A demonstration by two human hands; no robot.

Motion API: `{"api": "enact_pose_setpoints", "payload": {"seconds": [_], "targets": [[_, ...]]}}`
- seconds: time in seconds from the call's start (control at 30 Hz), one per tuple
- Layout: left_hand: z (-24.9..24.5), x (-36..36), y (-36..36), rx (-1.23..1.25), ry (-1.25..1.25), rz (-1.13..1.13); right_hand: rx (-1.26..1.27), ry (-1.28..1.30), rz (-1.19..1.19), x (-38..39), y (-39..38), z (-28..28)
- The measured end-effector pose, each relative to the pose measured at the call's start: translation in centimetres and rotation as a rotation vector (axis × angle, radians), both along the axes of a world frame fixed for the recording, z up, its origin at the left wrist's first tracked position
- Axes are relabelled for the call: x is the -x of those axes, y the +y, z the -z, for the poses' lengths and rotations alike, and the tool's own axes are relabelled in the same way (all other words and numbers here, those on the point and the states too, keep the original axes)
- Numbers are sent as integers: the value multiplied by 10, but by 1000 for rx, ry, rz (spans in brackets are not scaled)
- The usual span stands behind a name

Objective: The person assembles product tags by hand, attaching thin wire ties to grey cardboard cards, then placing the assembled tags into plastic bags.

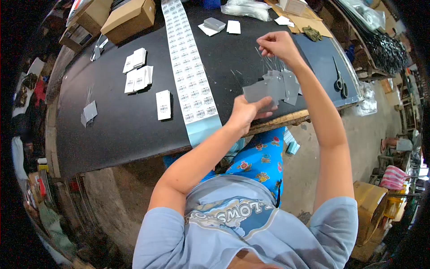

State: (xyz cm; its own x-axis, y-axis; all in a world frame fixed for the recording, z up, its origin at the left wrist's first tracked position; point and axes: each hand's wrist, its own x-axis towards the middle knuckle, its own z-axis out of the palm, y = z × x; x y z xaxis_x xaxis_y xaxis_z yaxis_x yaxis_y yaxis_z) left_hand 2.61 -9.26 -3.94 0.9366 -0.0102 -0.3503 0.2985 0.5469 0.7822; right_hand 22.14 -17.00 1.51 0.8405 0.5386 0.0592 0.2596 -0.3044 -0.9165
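Note:
My left hand (245, 111) is closed on a grey hang tag (254, 92) at the near edge of the black table, thumb on top. Beside it lies an overlapping pile of grey hang tags (290, 86) with thin clear strings (270, 64) running up from them. Above that pile, my right hand (278, 46) is raised with thumb and fingertips pinched together. A thin strand seems to hang at those fingertips, but it is too fine to be sure. Whether the left fingers hold more than one tag is hidden.
A long strip of barcode stickers (188, 67) crosses the black table (112, 134). Left of it are stacks of white tags (164, 105) and a few stringed grey tags (89, 112). Scissors (339, 80) lie at right. Cardboard boxes (130, 20) and a clear plastic bundle (246, 10) stand farther back.

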Motion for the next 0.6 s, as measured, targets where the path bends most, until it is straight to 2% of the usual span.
{"api": "enact_pose_setpoints", "payload": {"seconds": [0.03,0.1,0.13,0.23,0.3,0.33,0.37,0.43,0.6], "targets": [[3,5,-3,1,0,-6,63,-28,24,-4,3,10],[7,16,-9,96,96,122,76,-35,31,-9,10,26],[-3,27,-15,118,173,58,125,-66,55,-9,13,29],[4,52,-14,240,204,110,181,-171,118,-2,22,42],[1,66,-8,253,168,141,128,-969,165,6,31,51],[-3,71,-4,266,139,170,67,-708,57,23,37,45],[-6,73,1,268,138,168,206,-569,-32,38,42,37],[-10,79,10,207,113,205,315,-394,-154,46,49,46],[-19,83,37,35,80,119,330,-361,-100,47,59,54]]}}
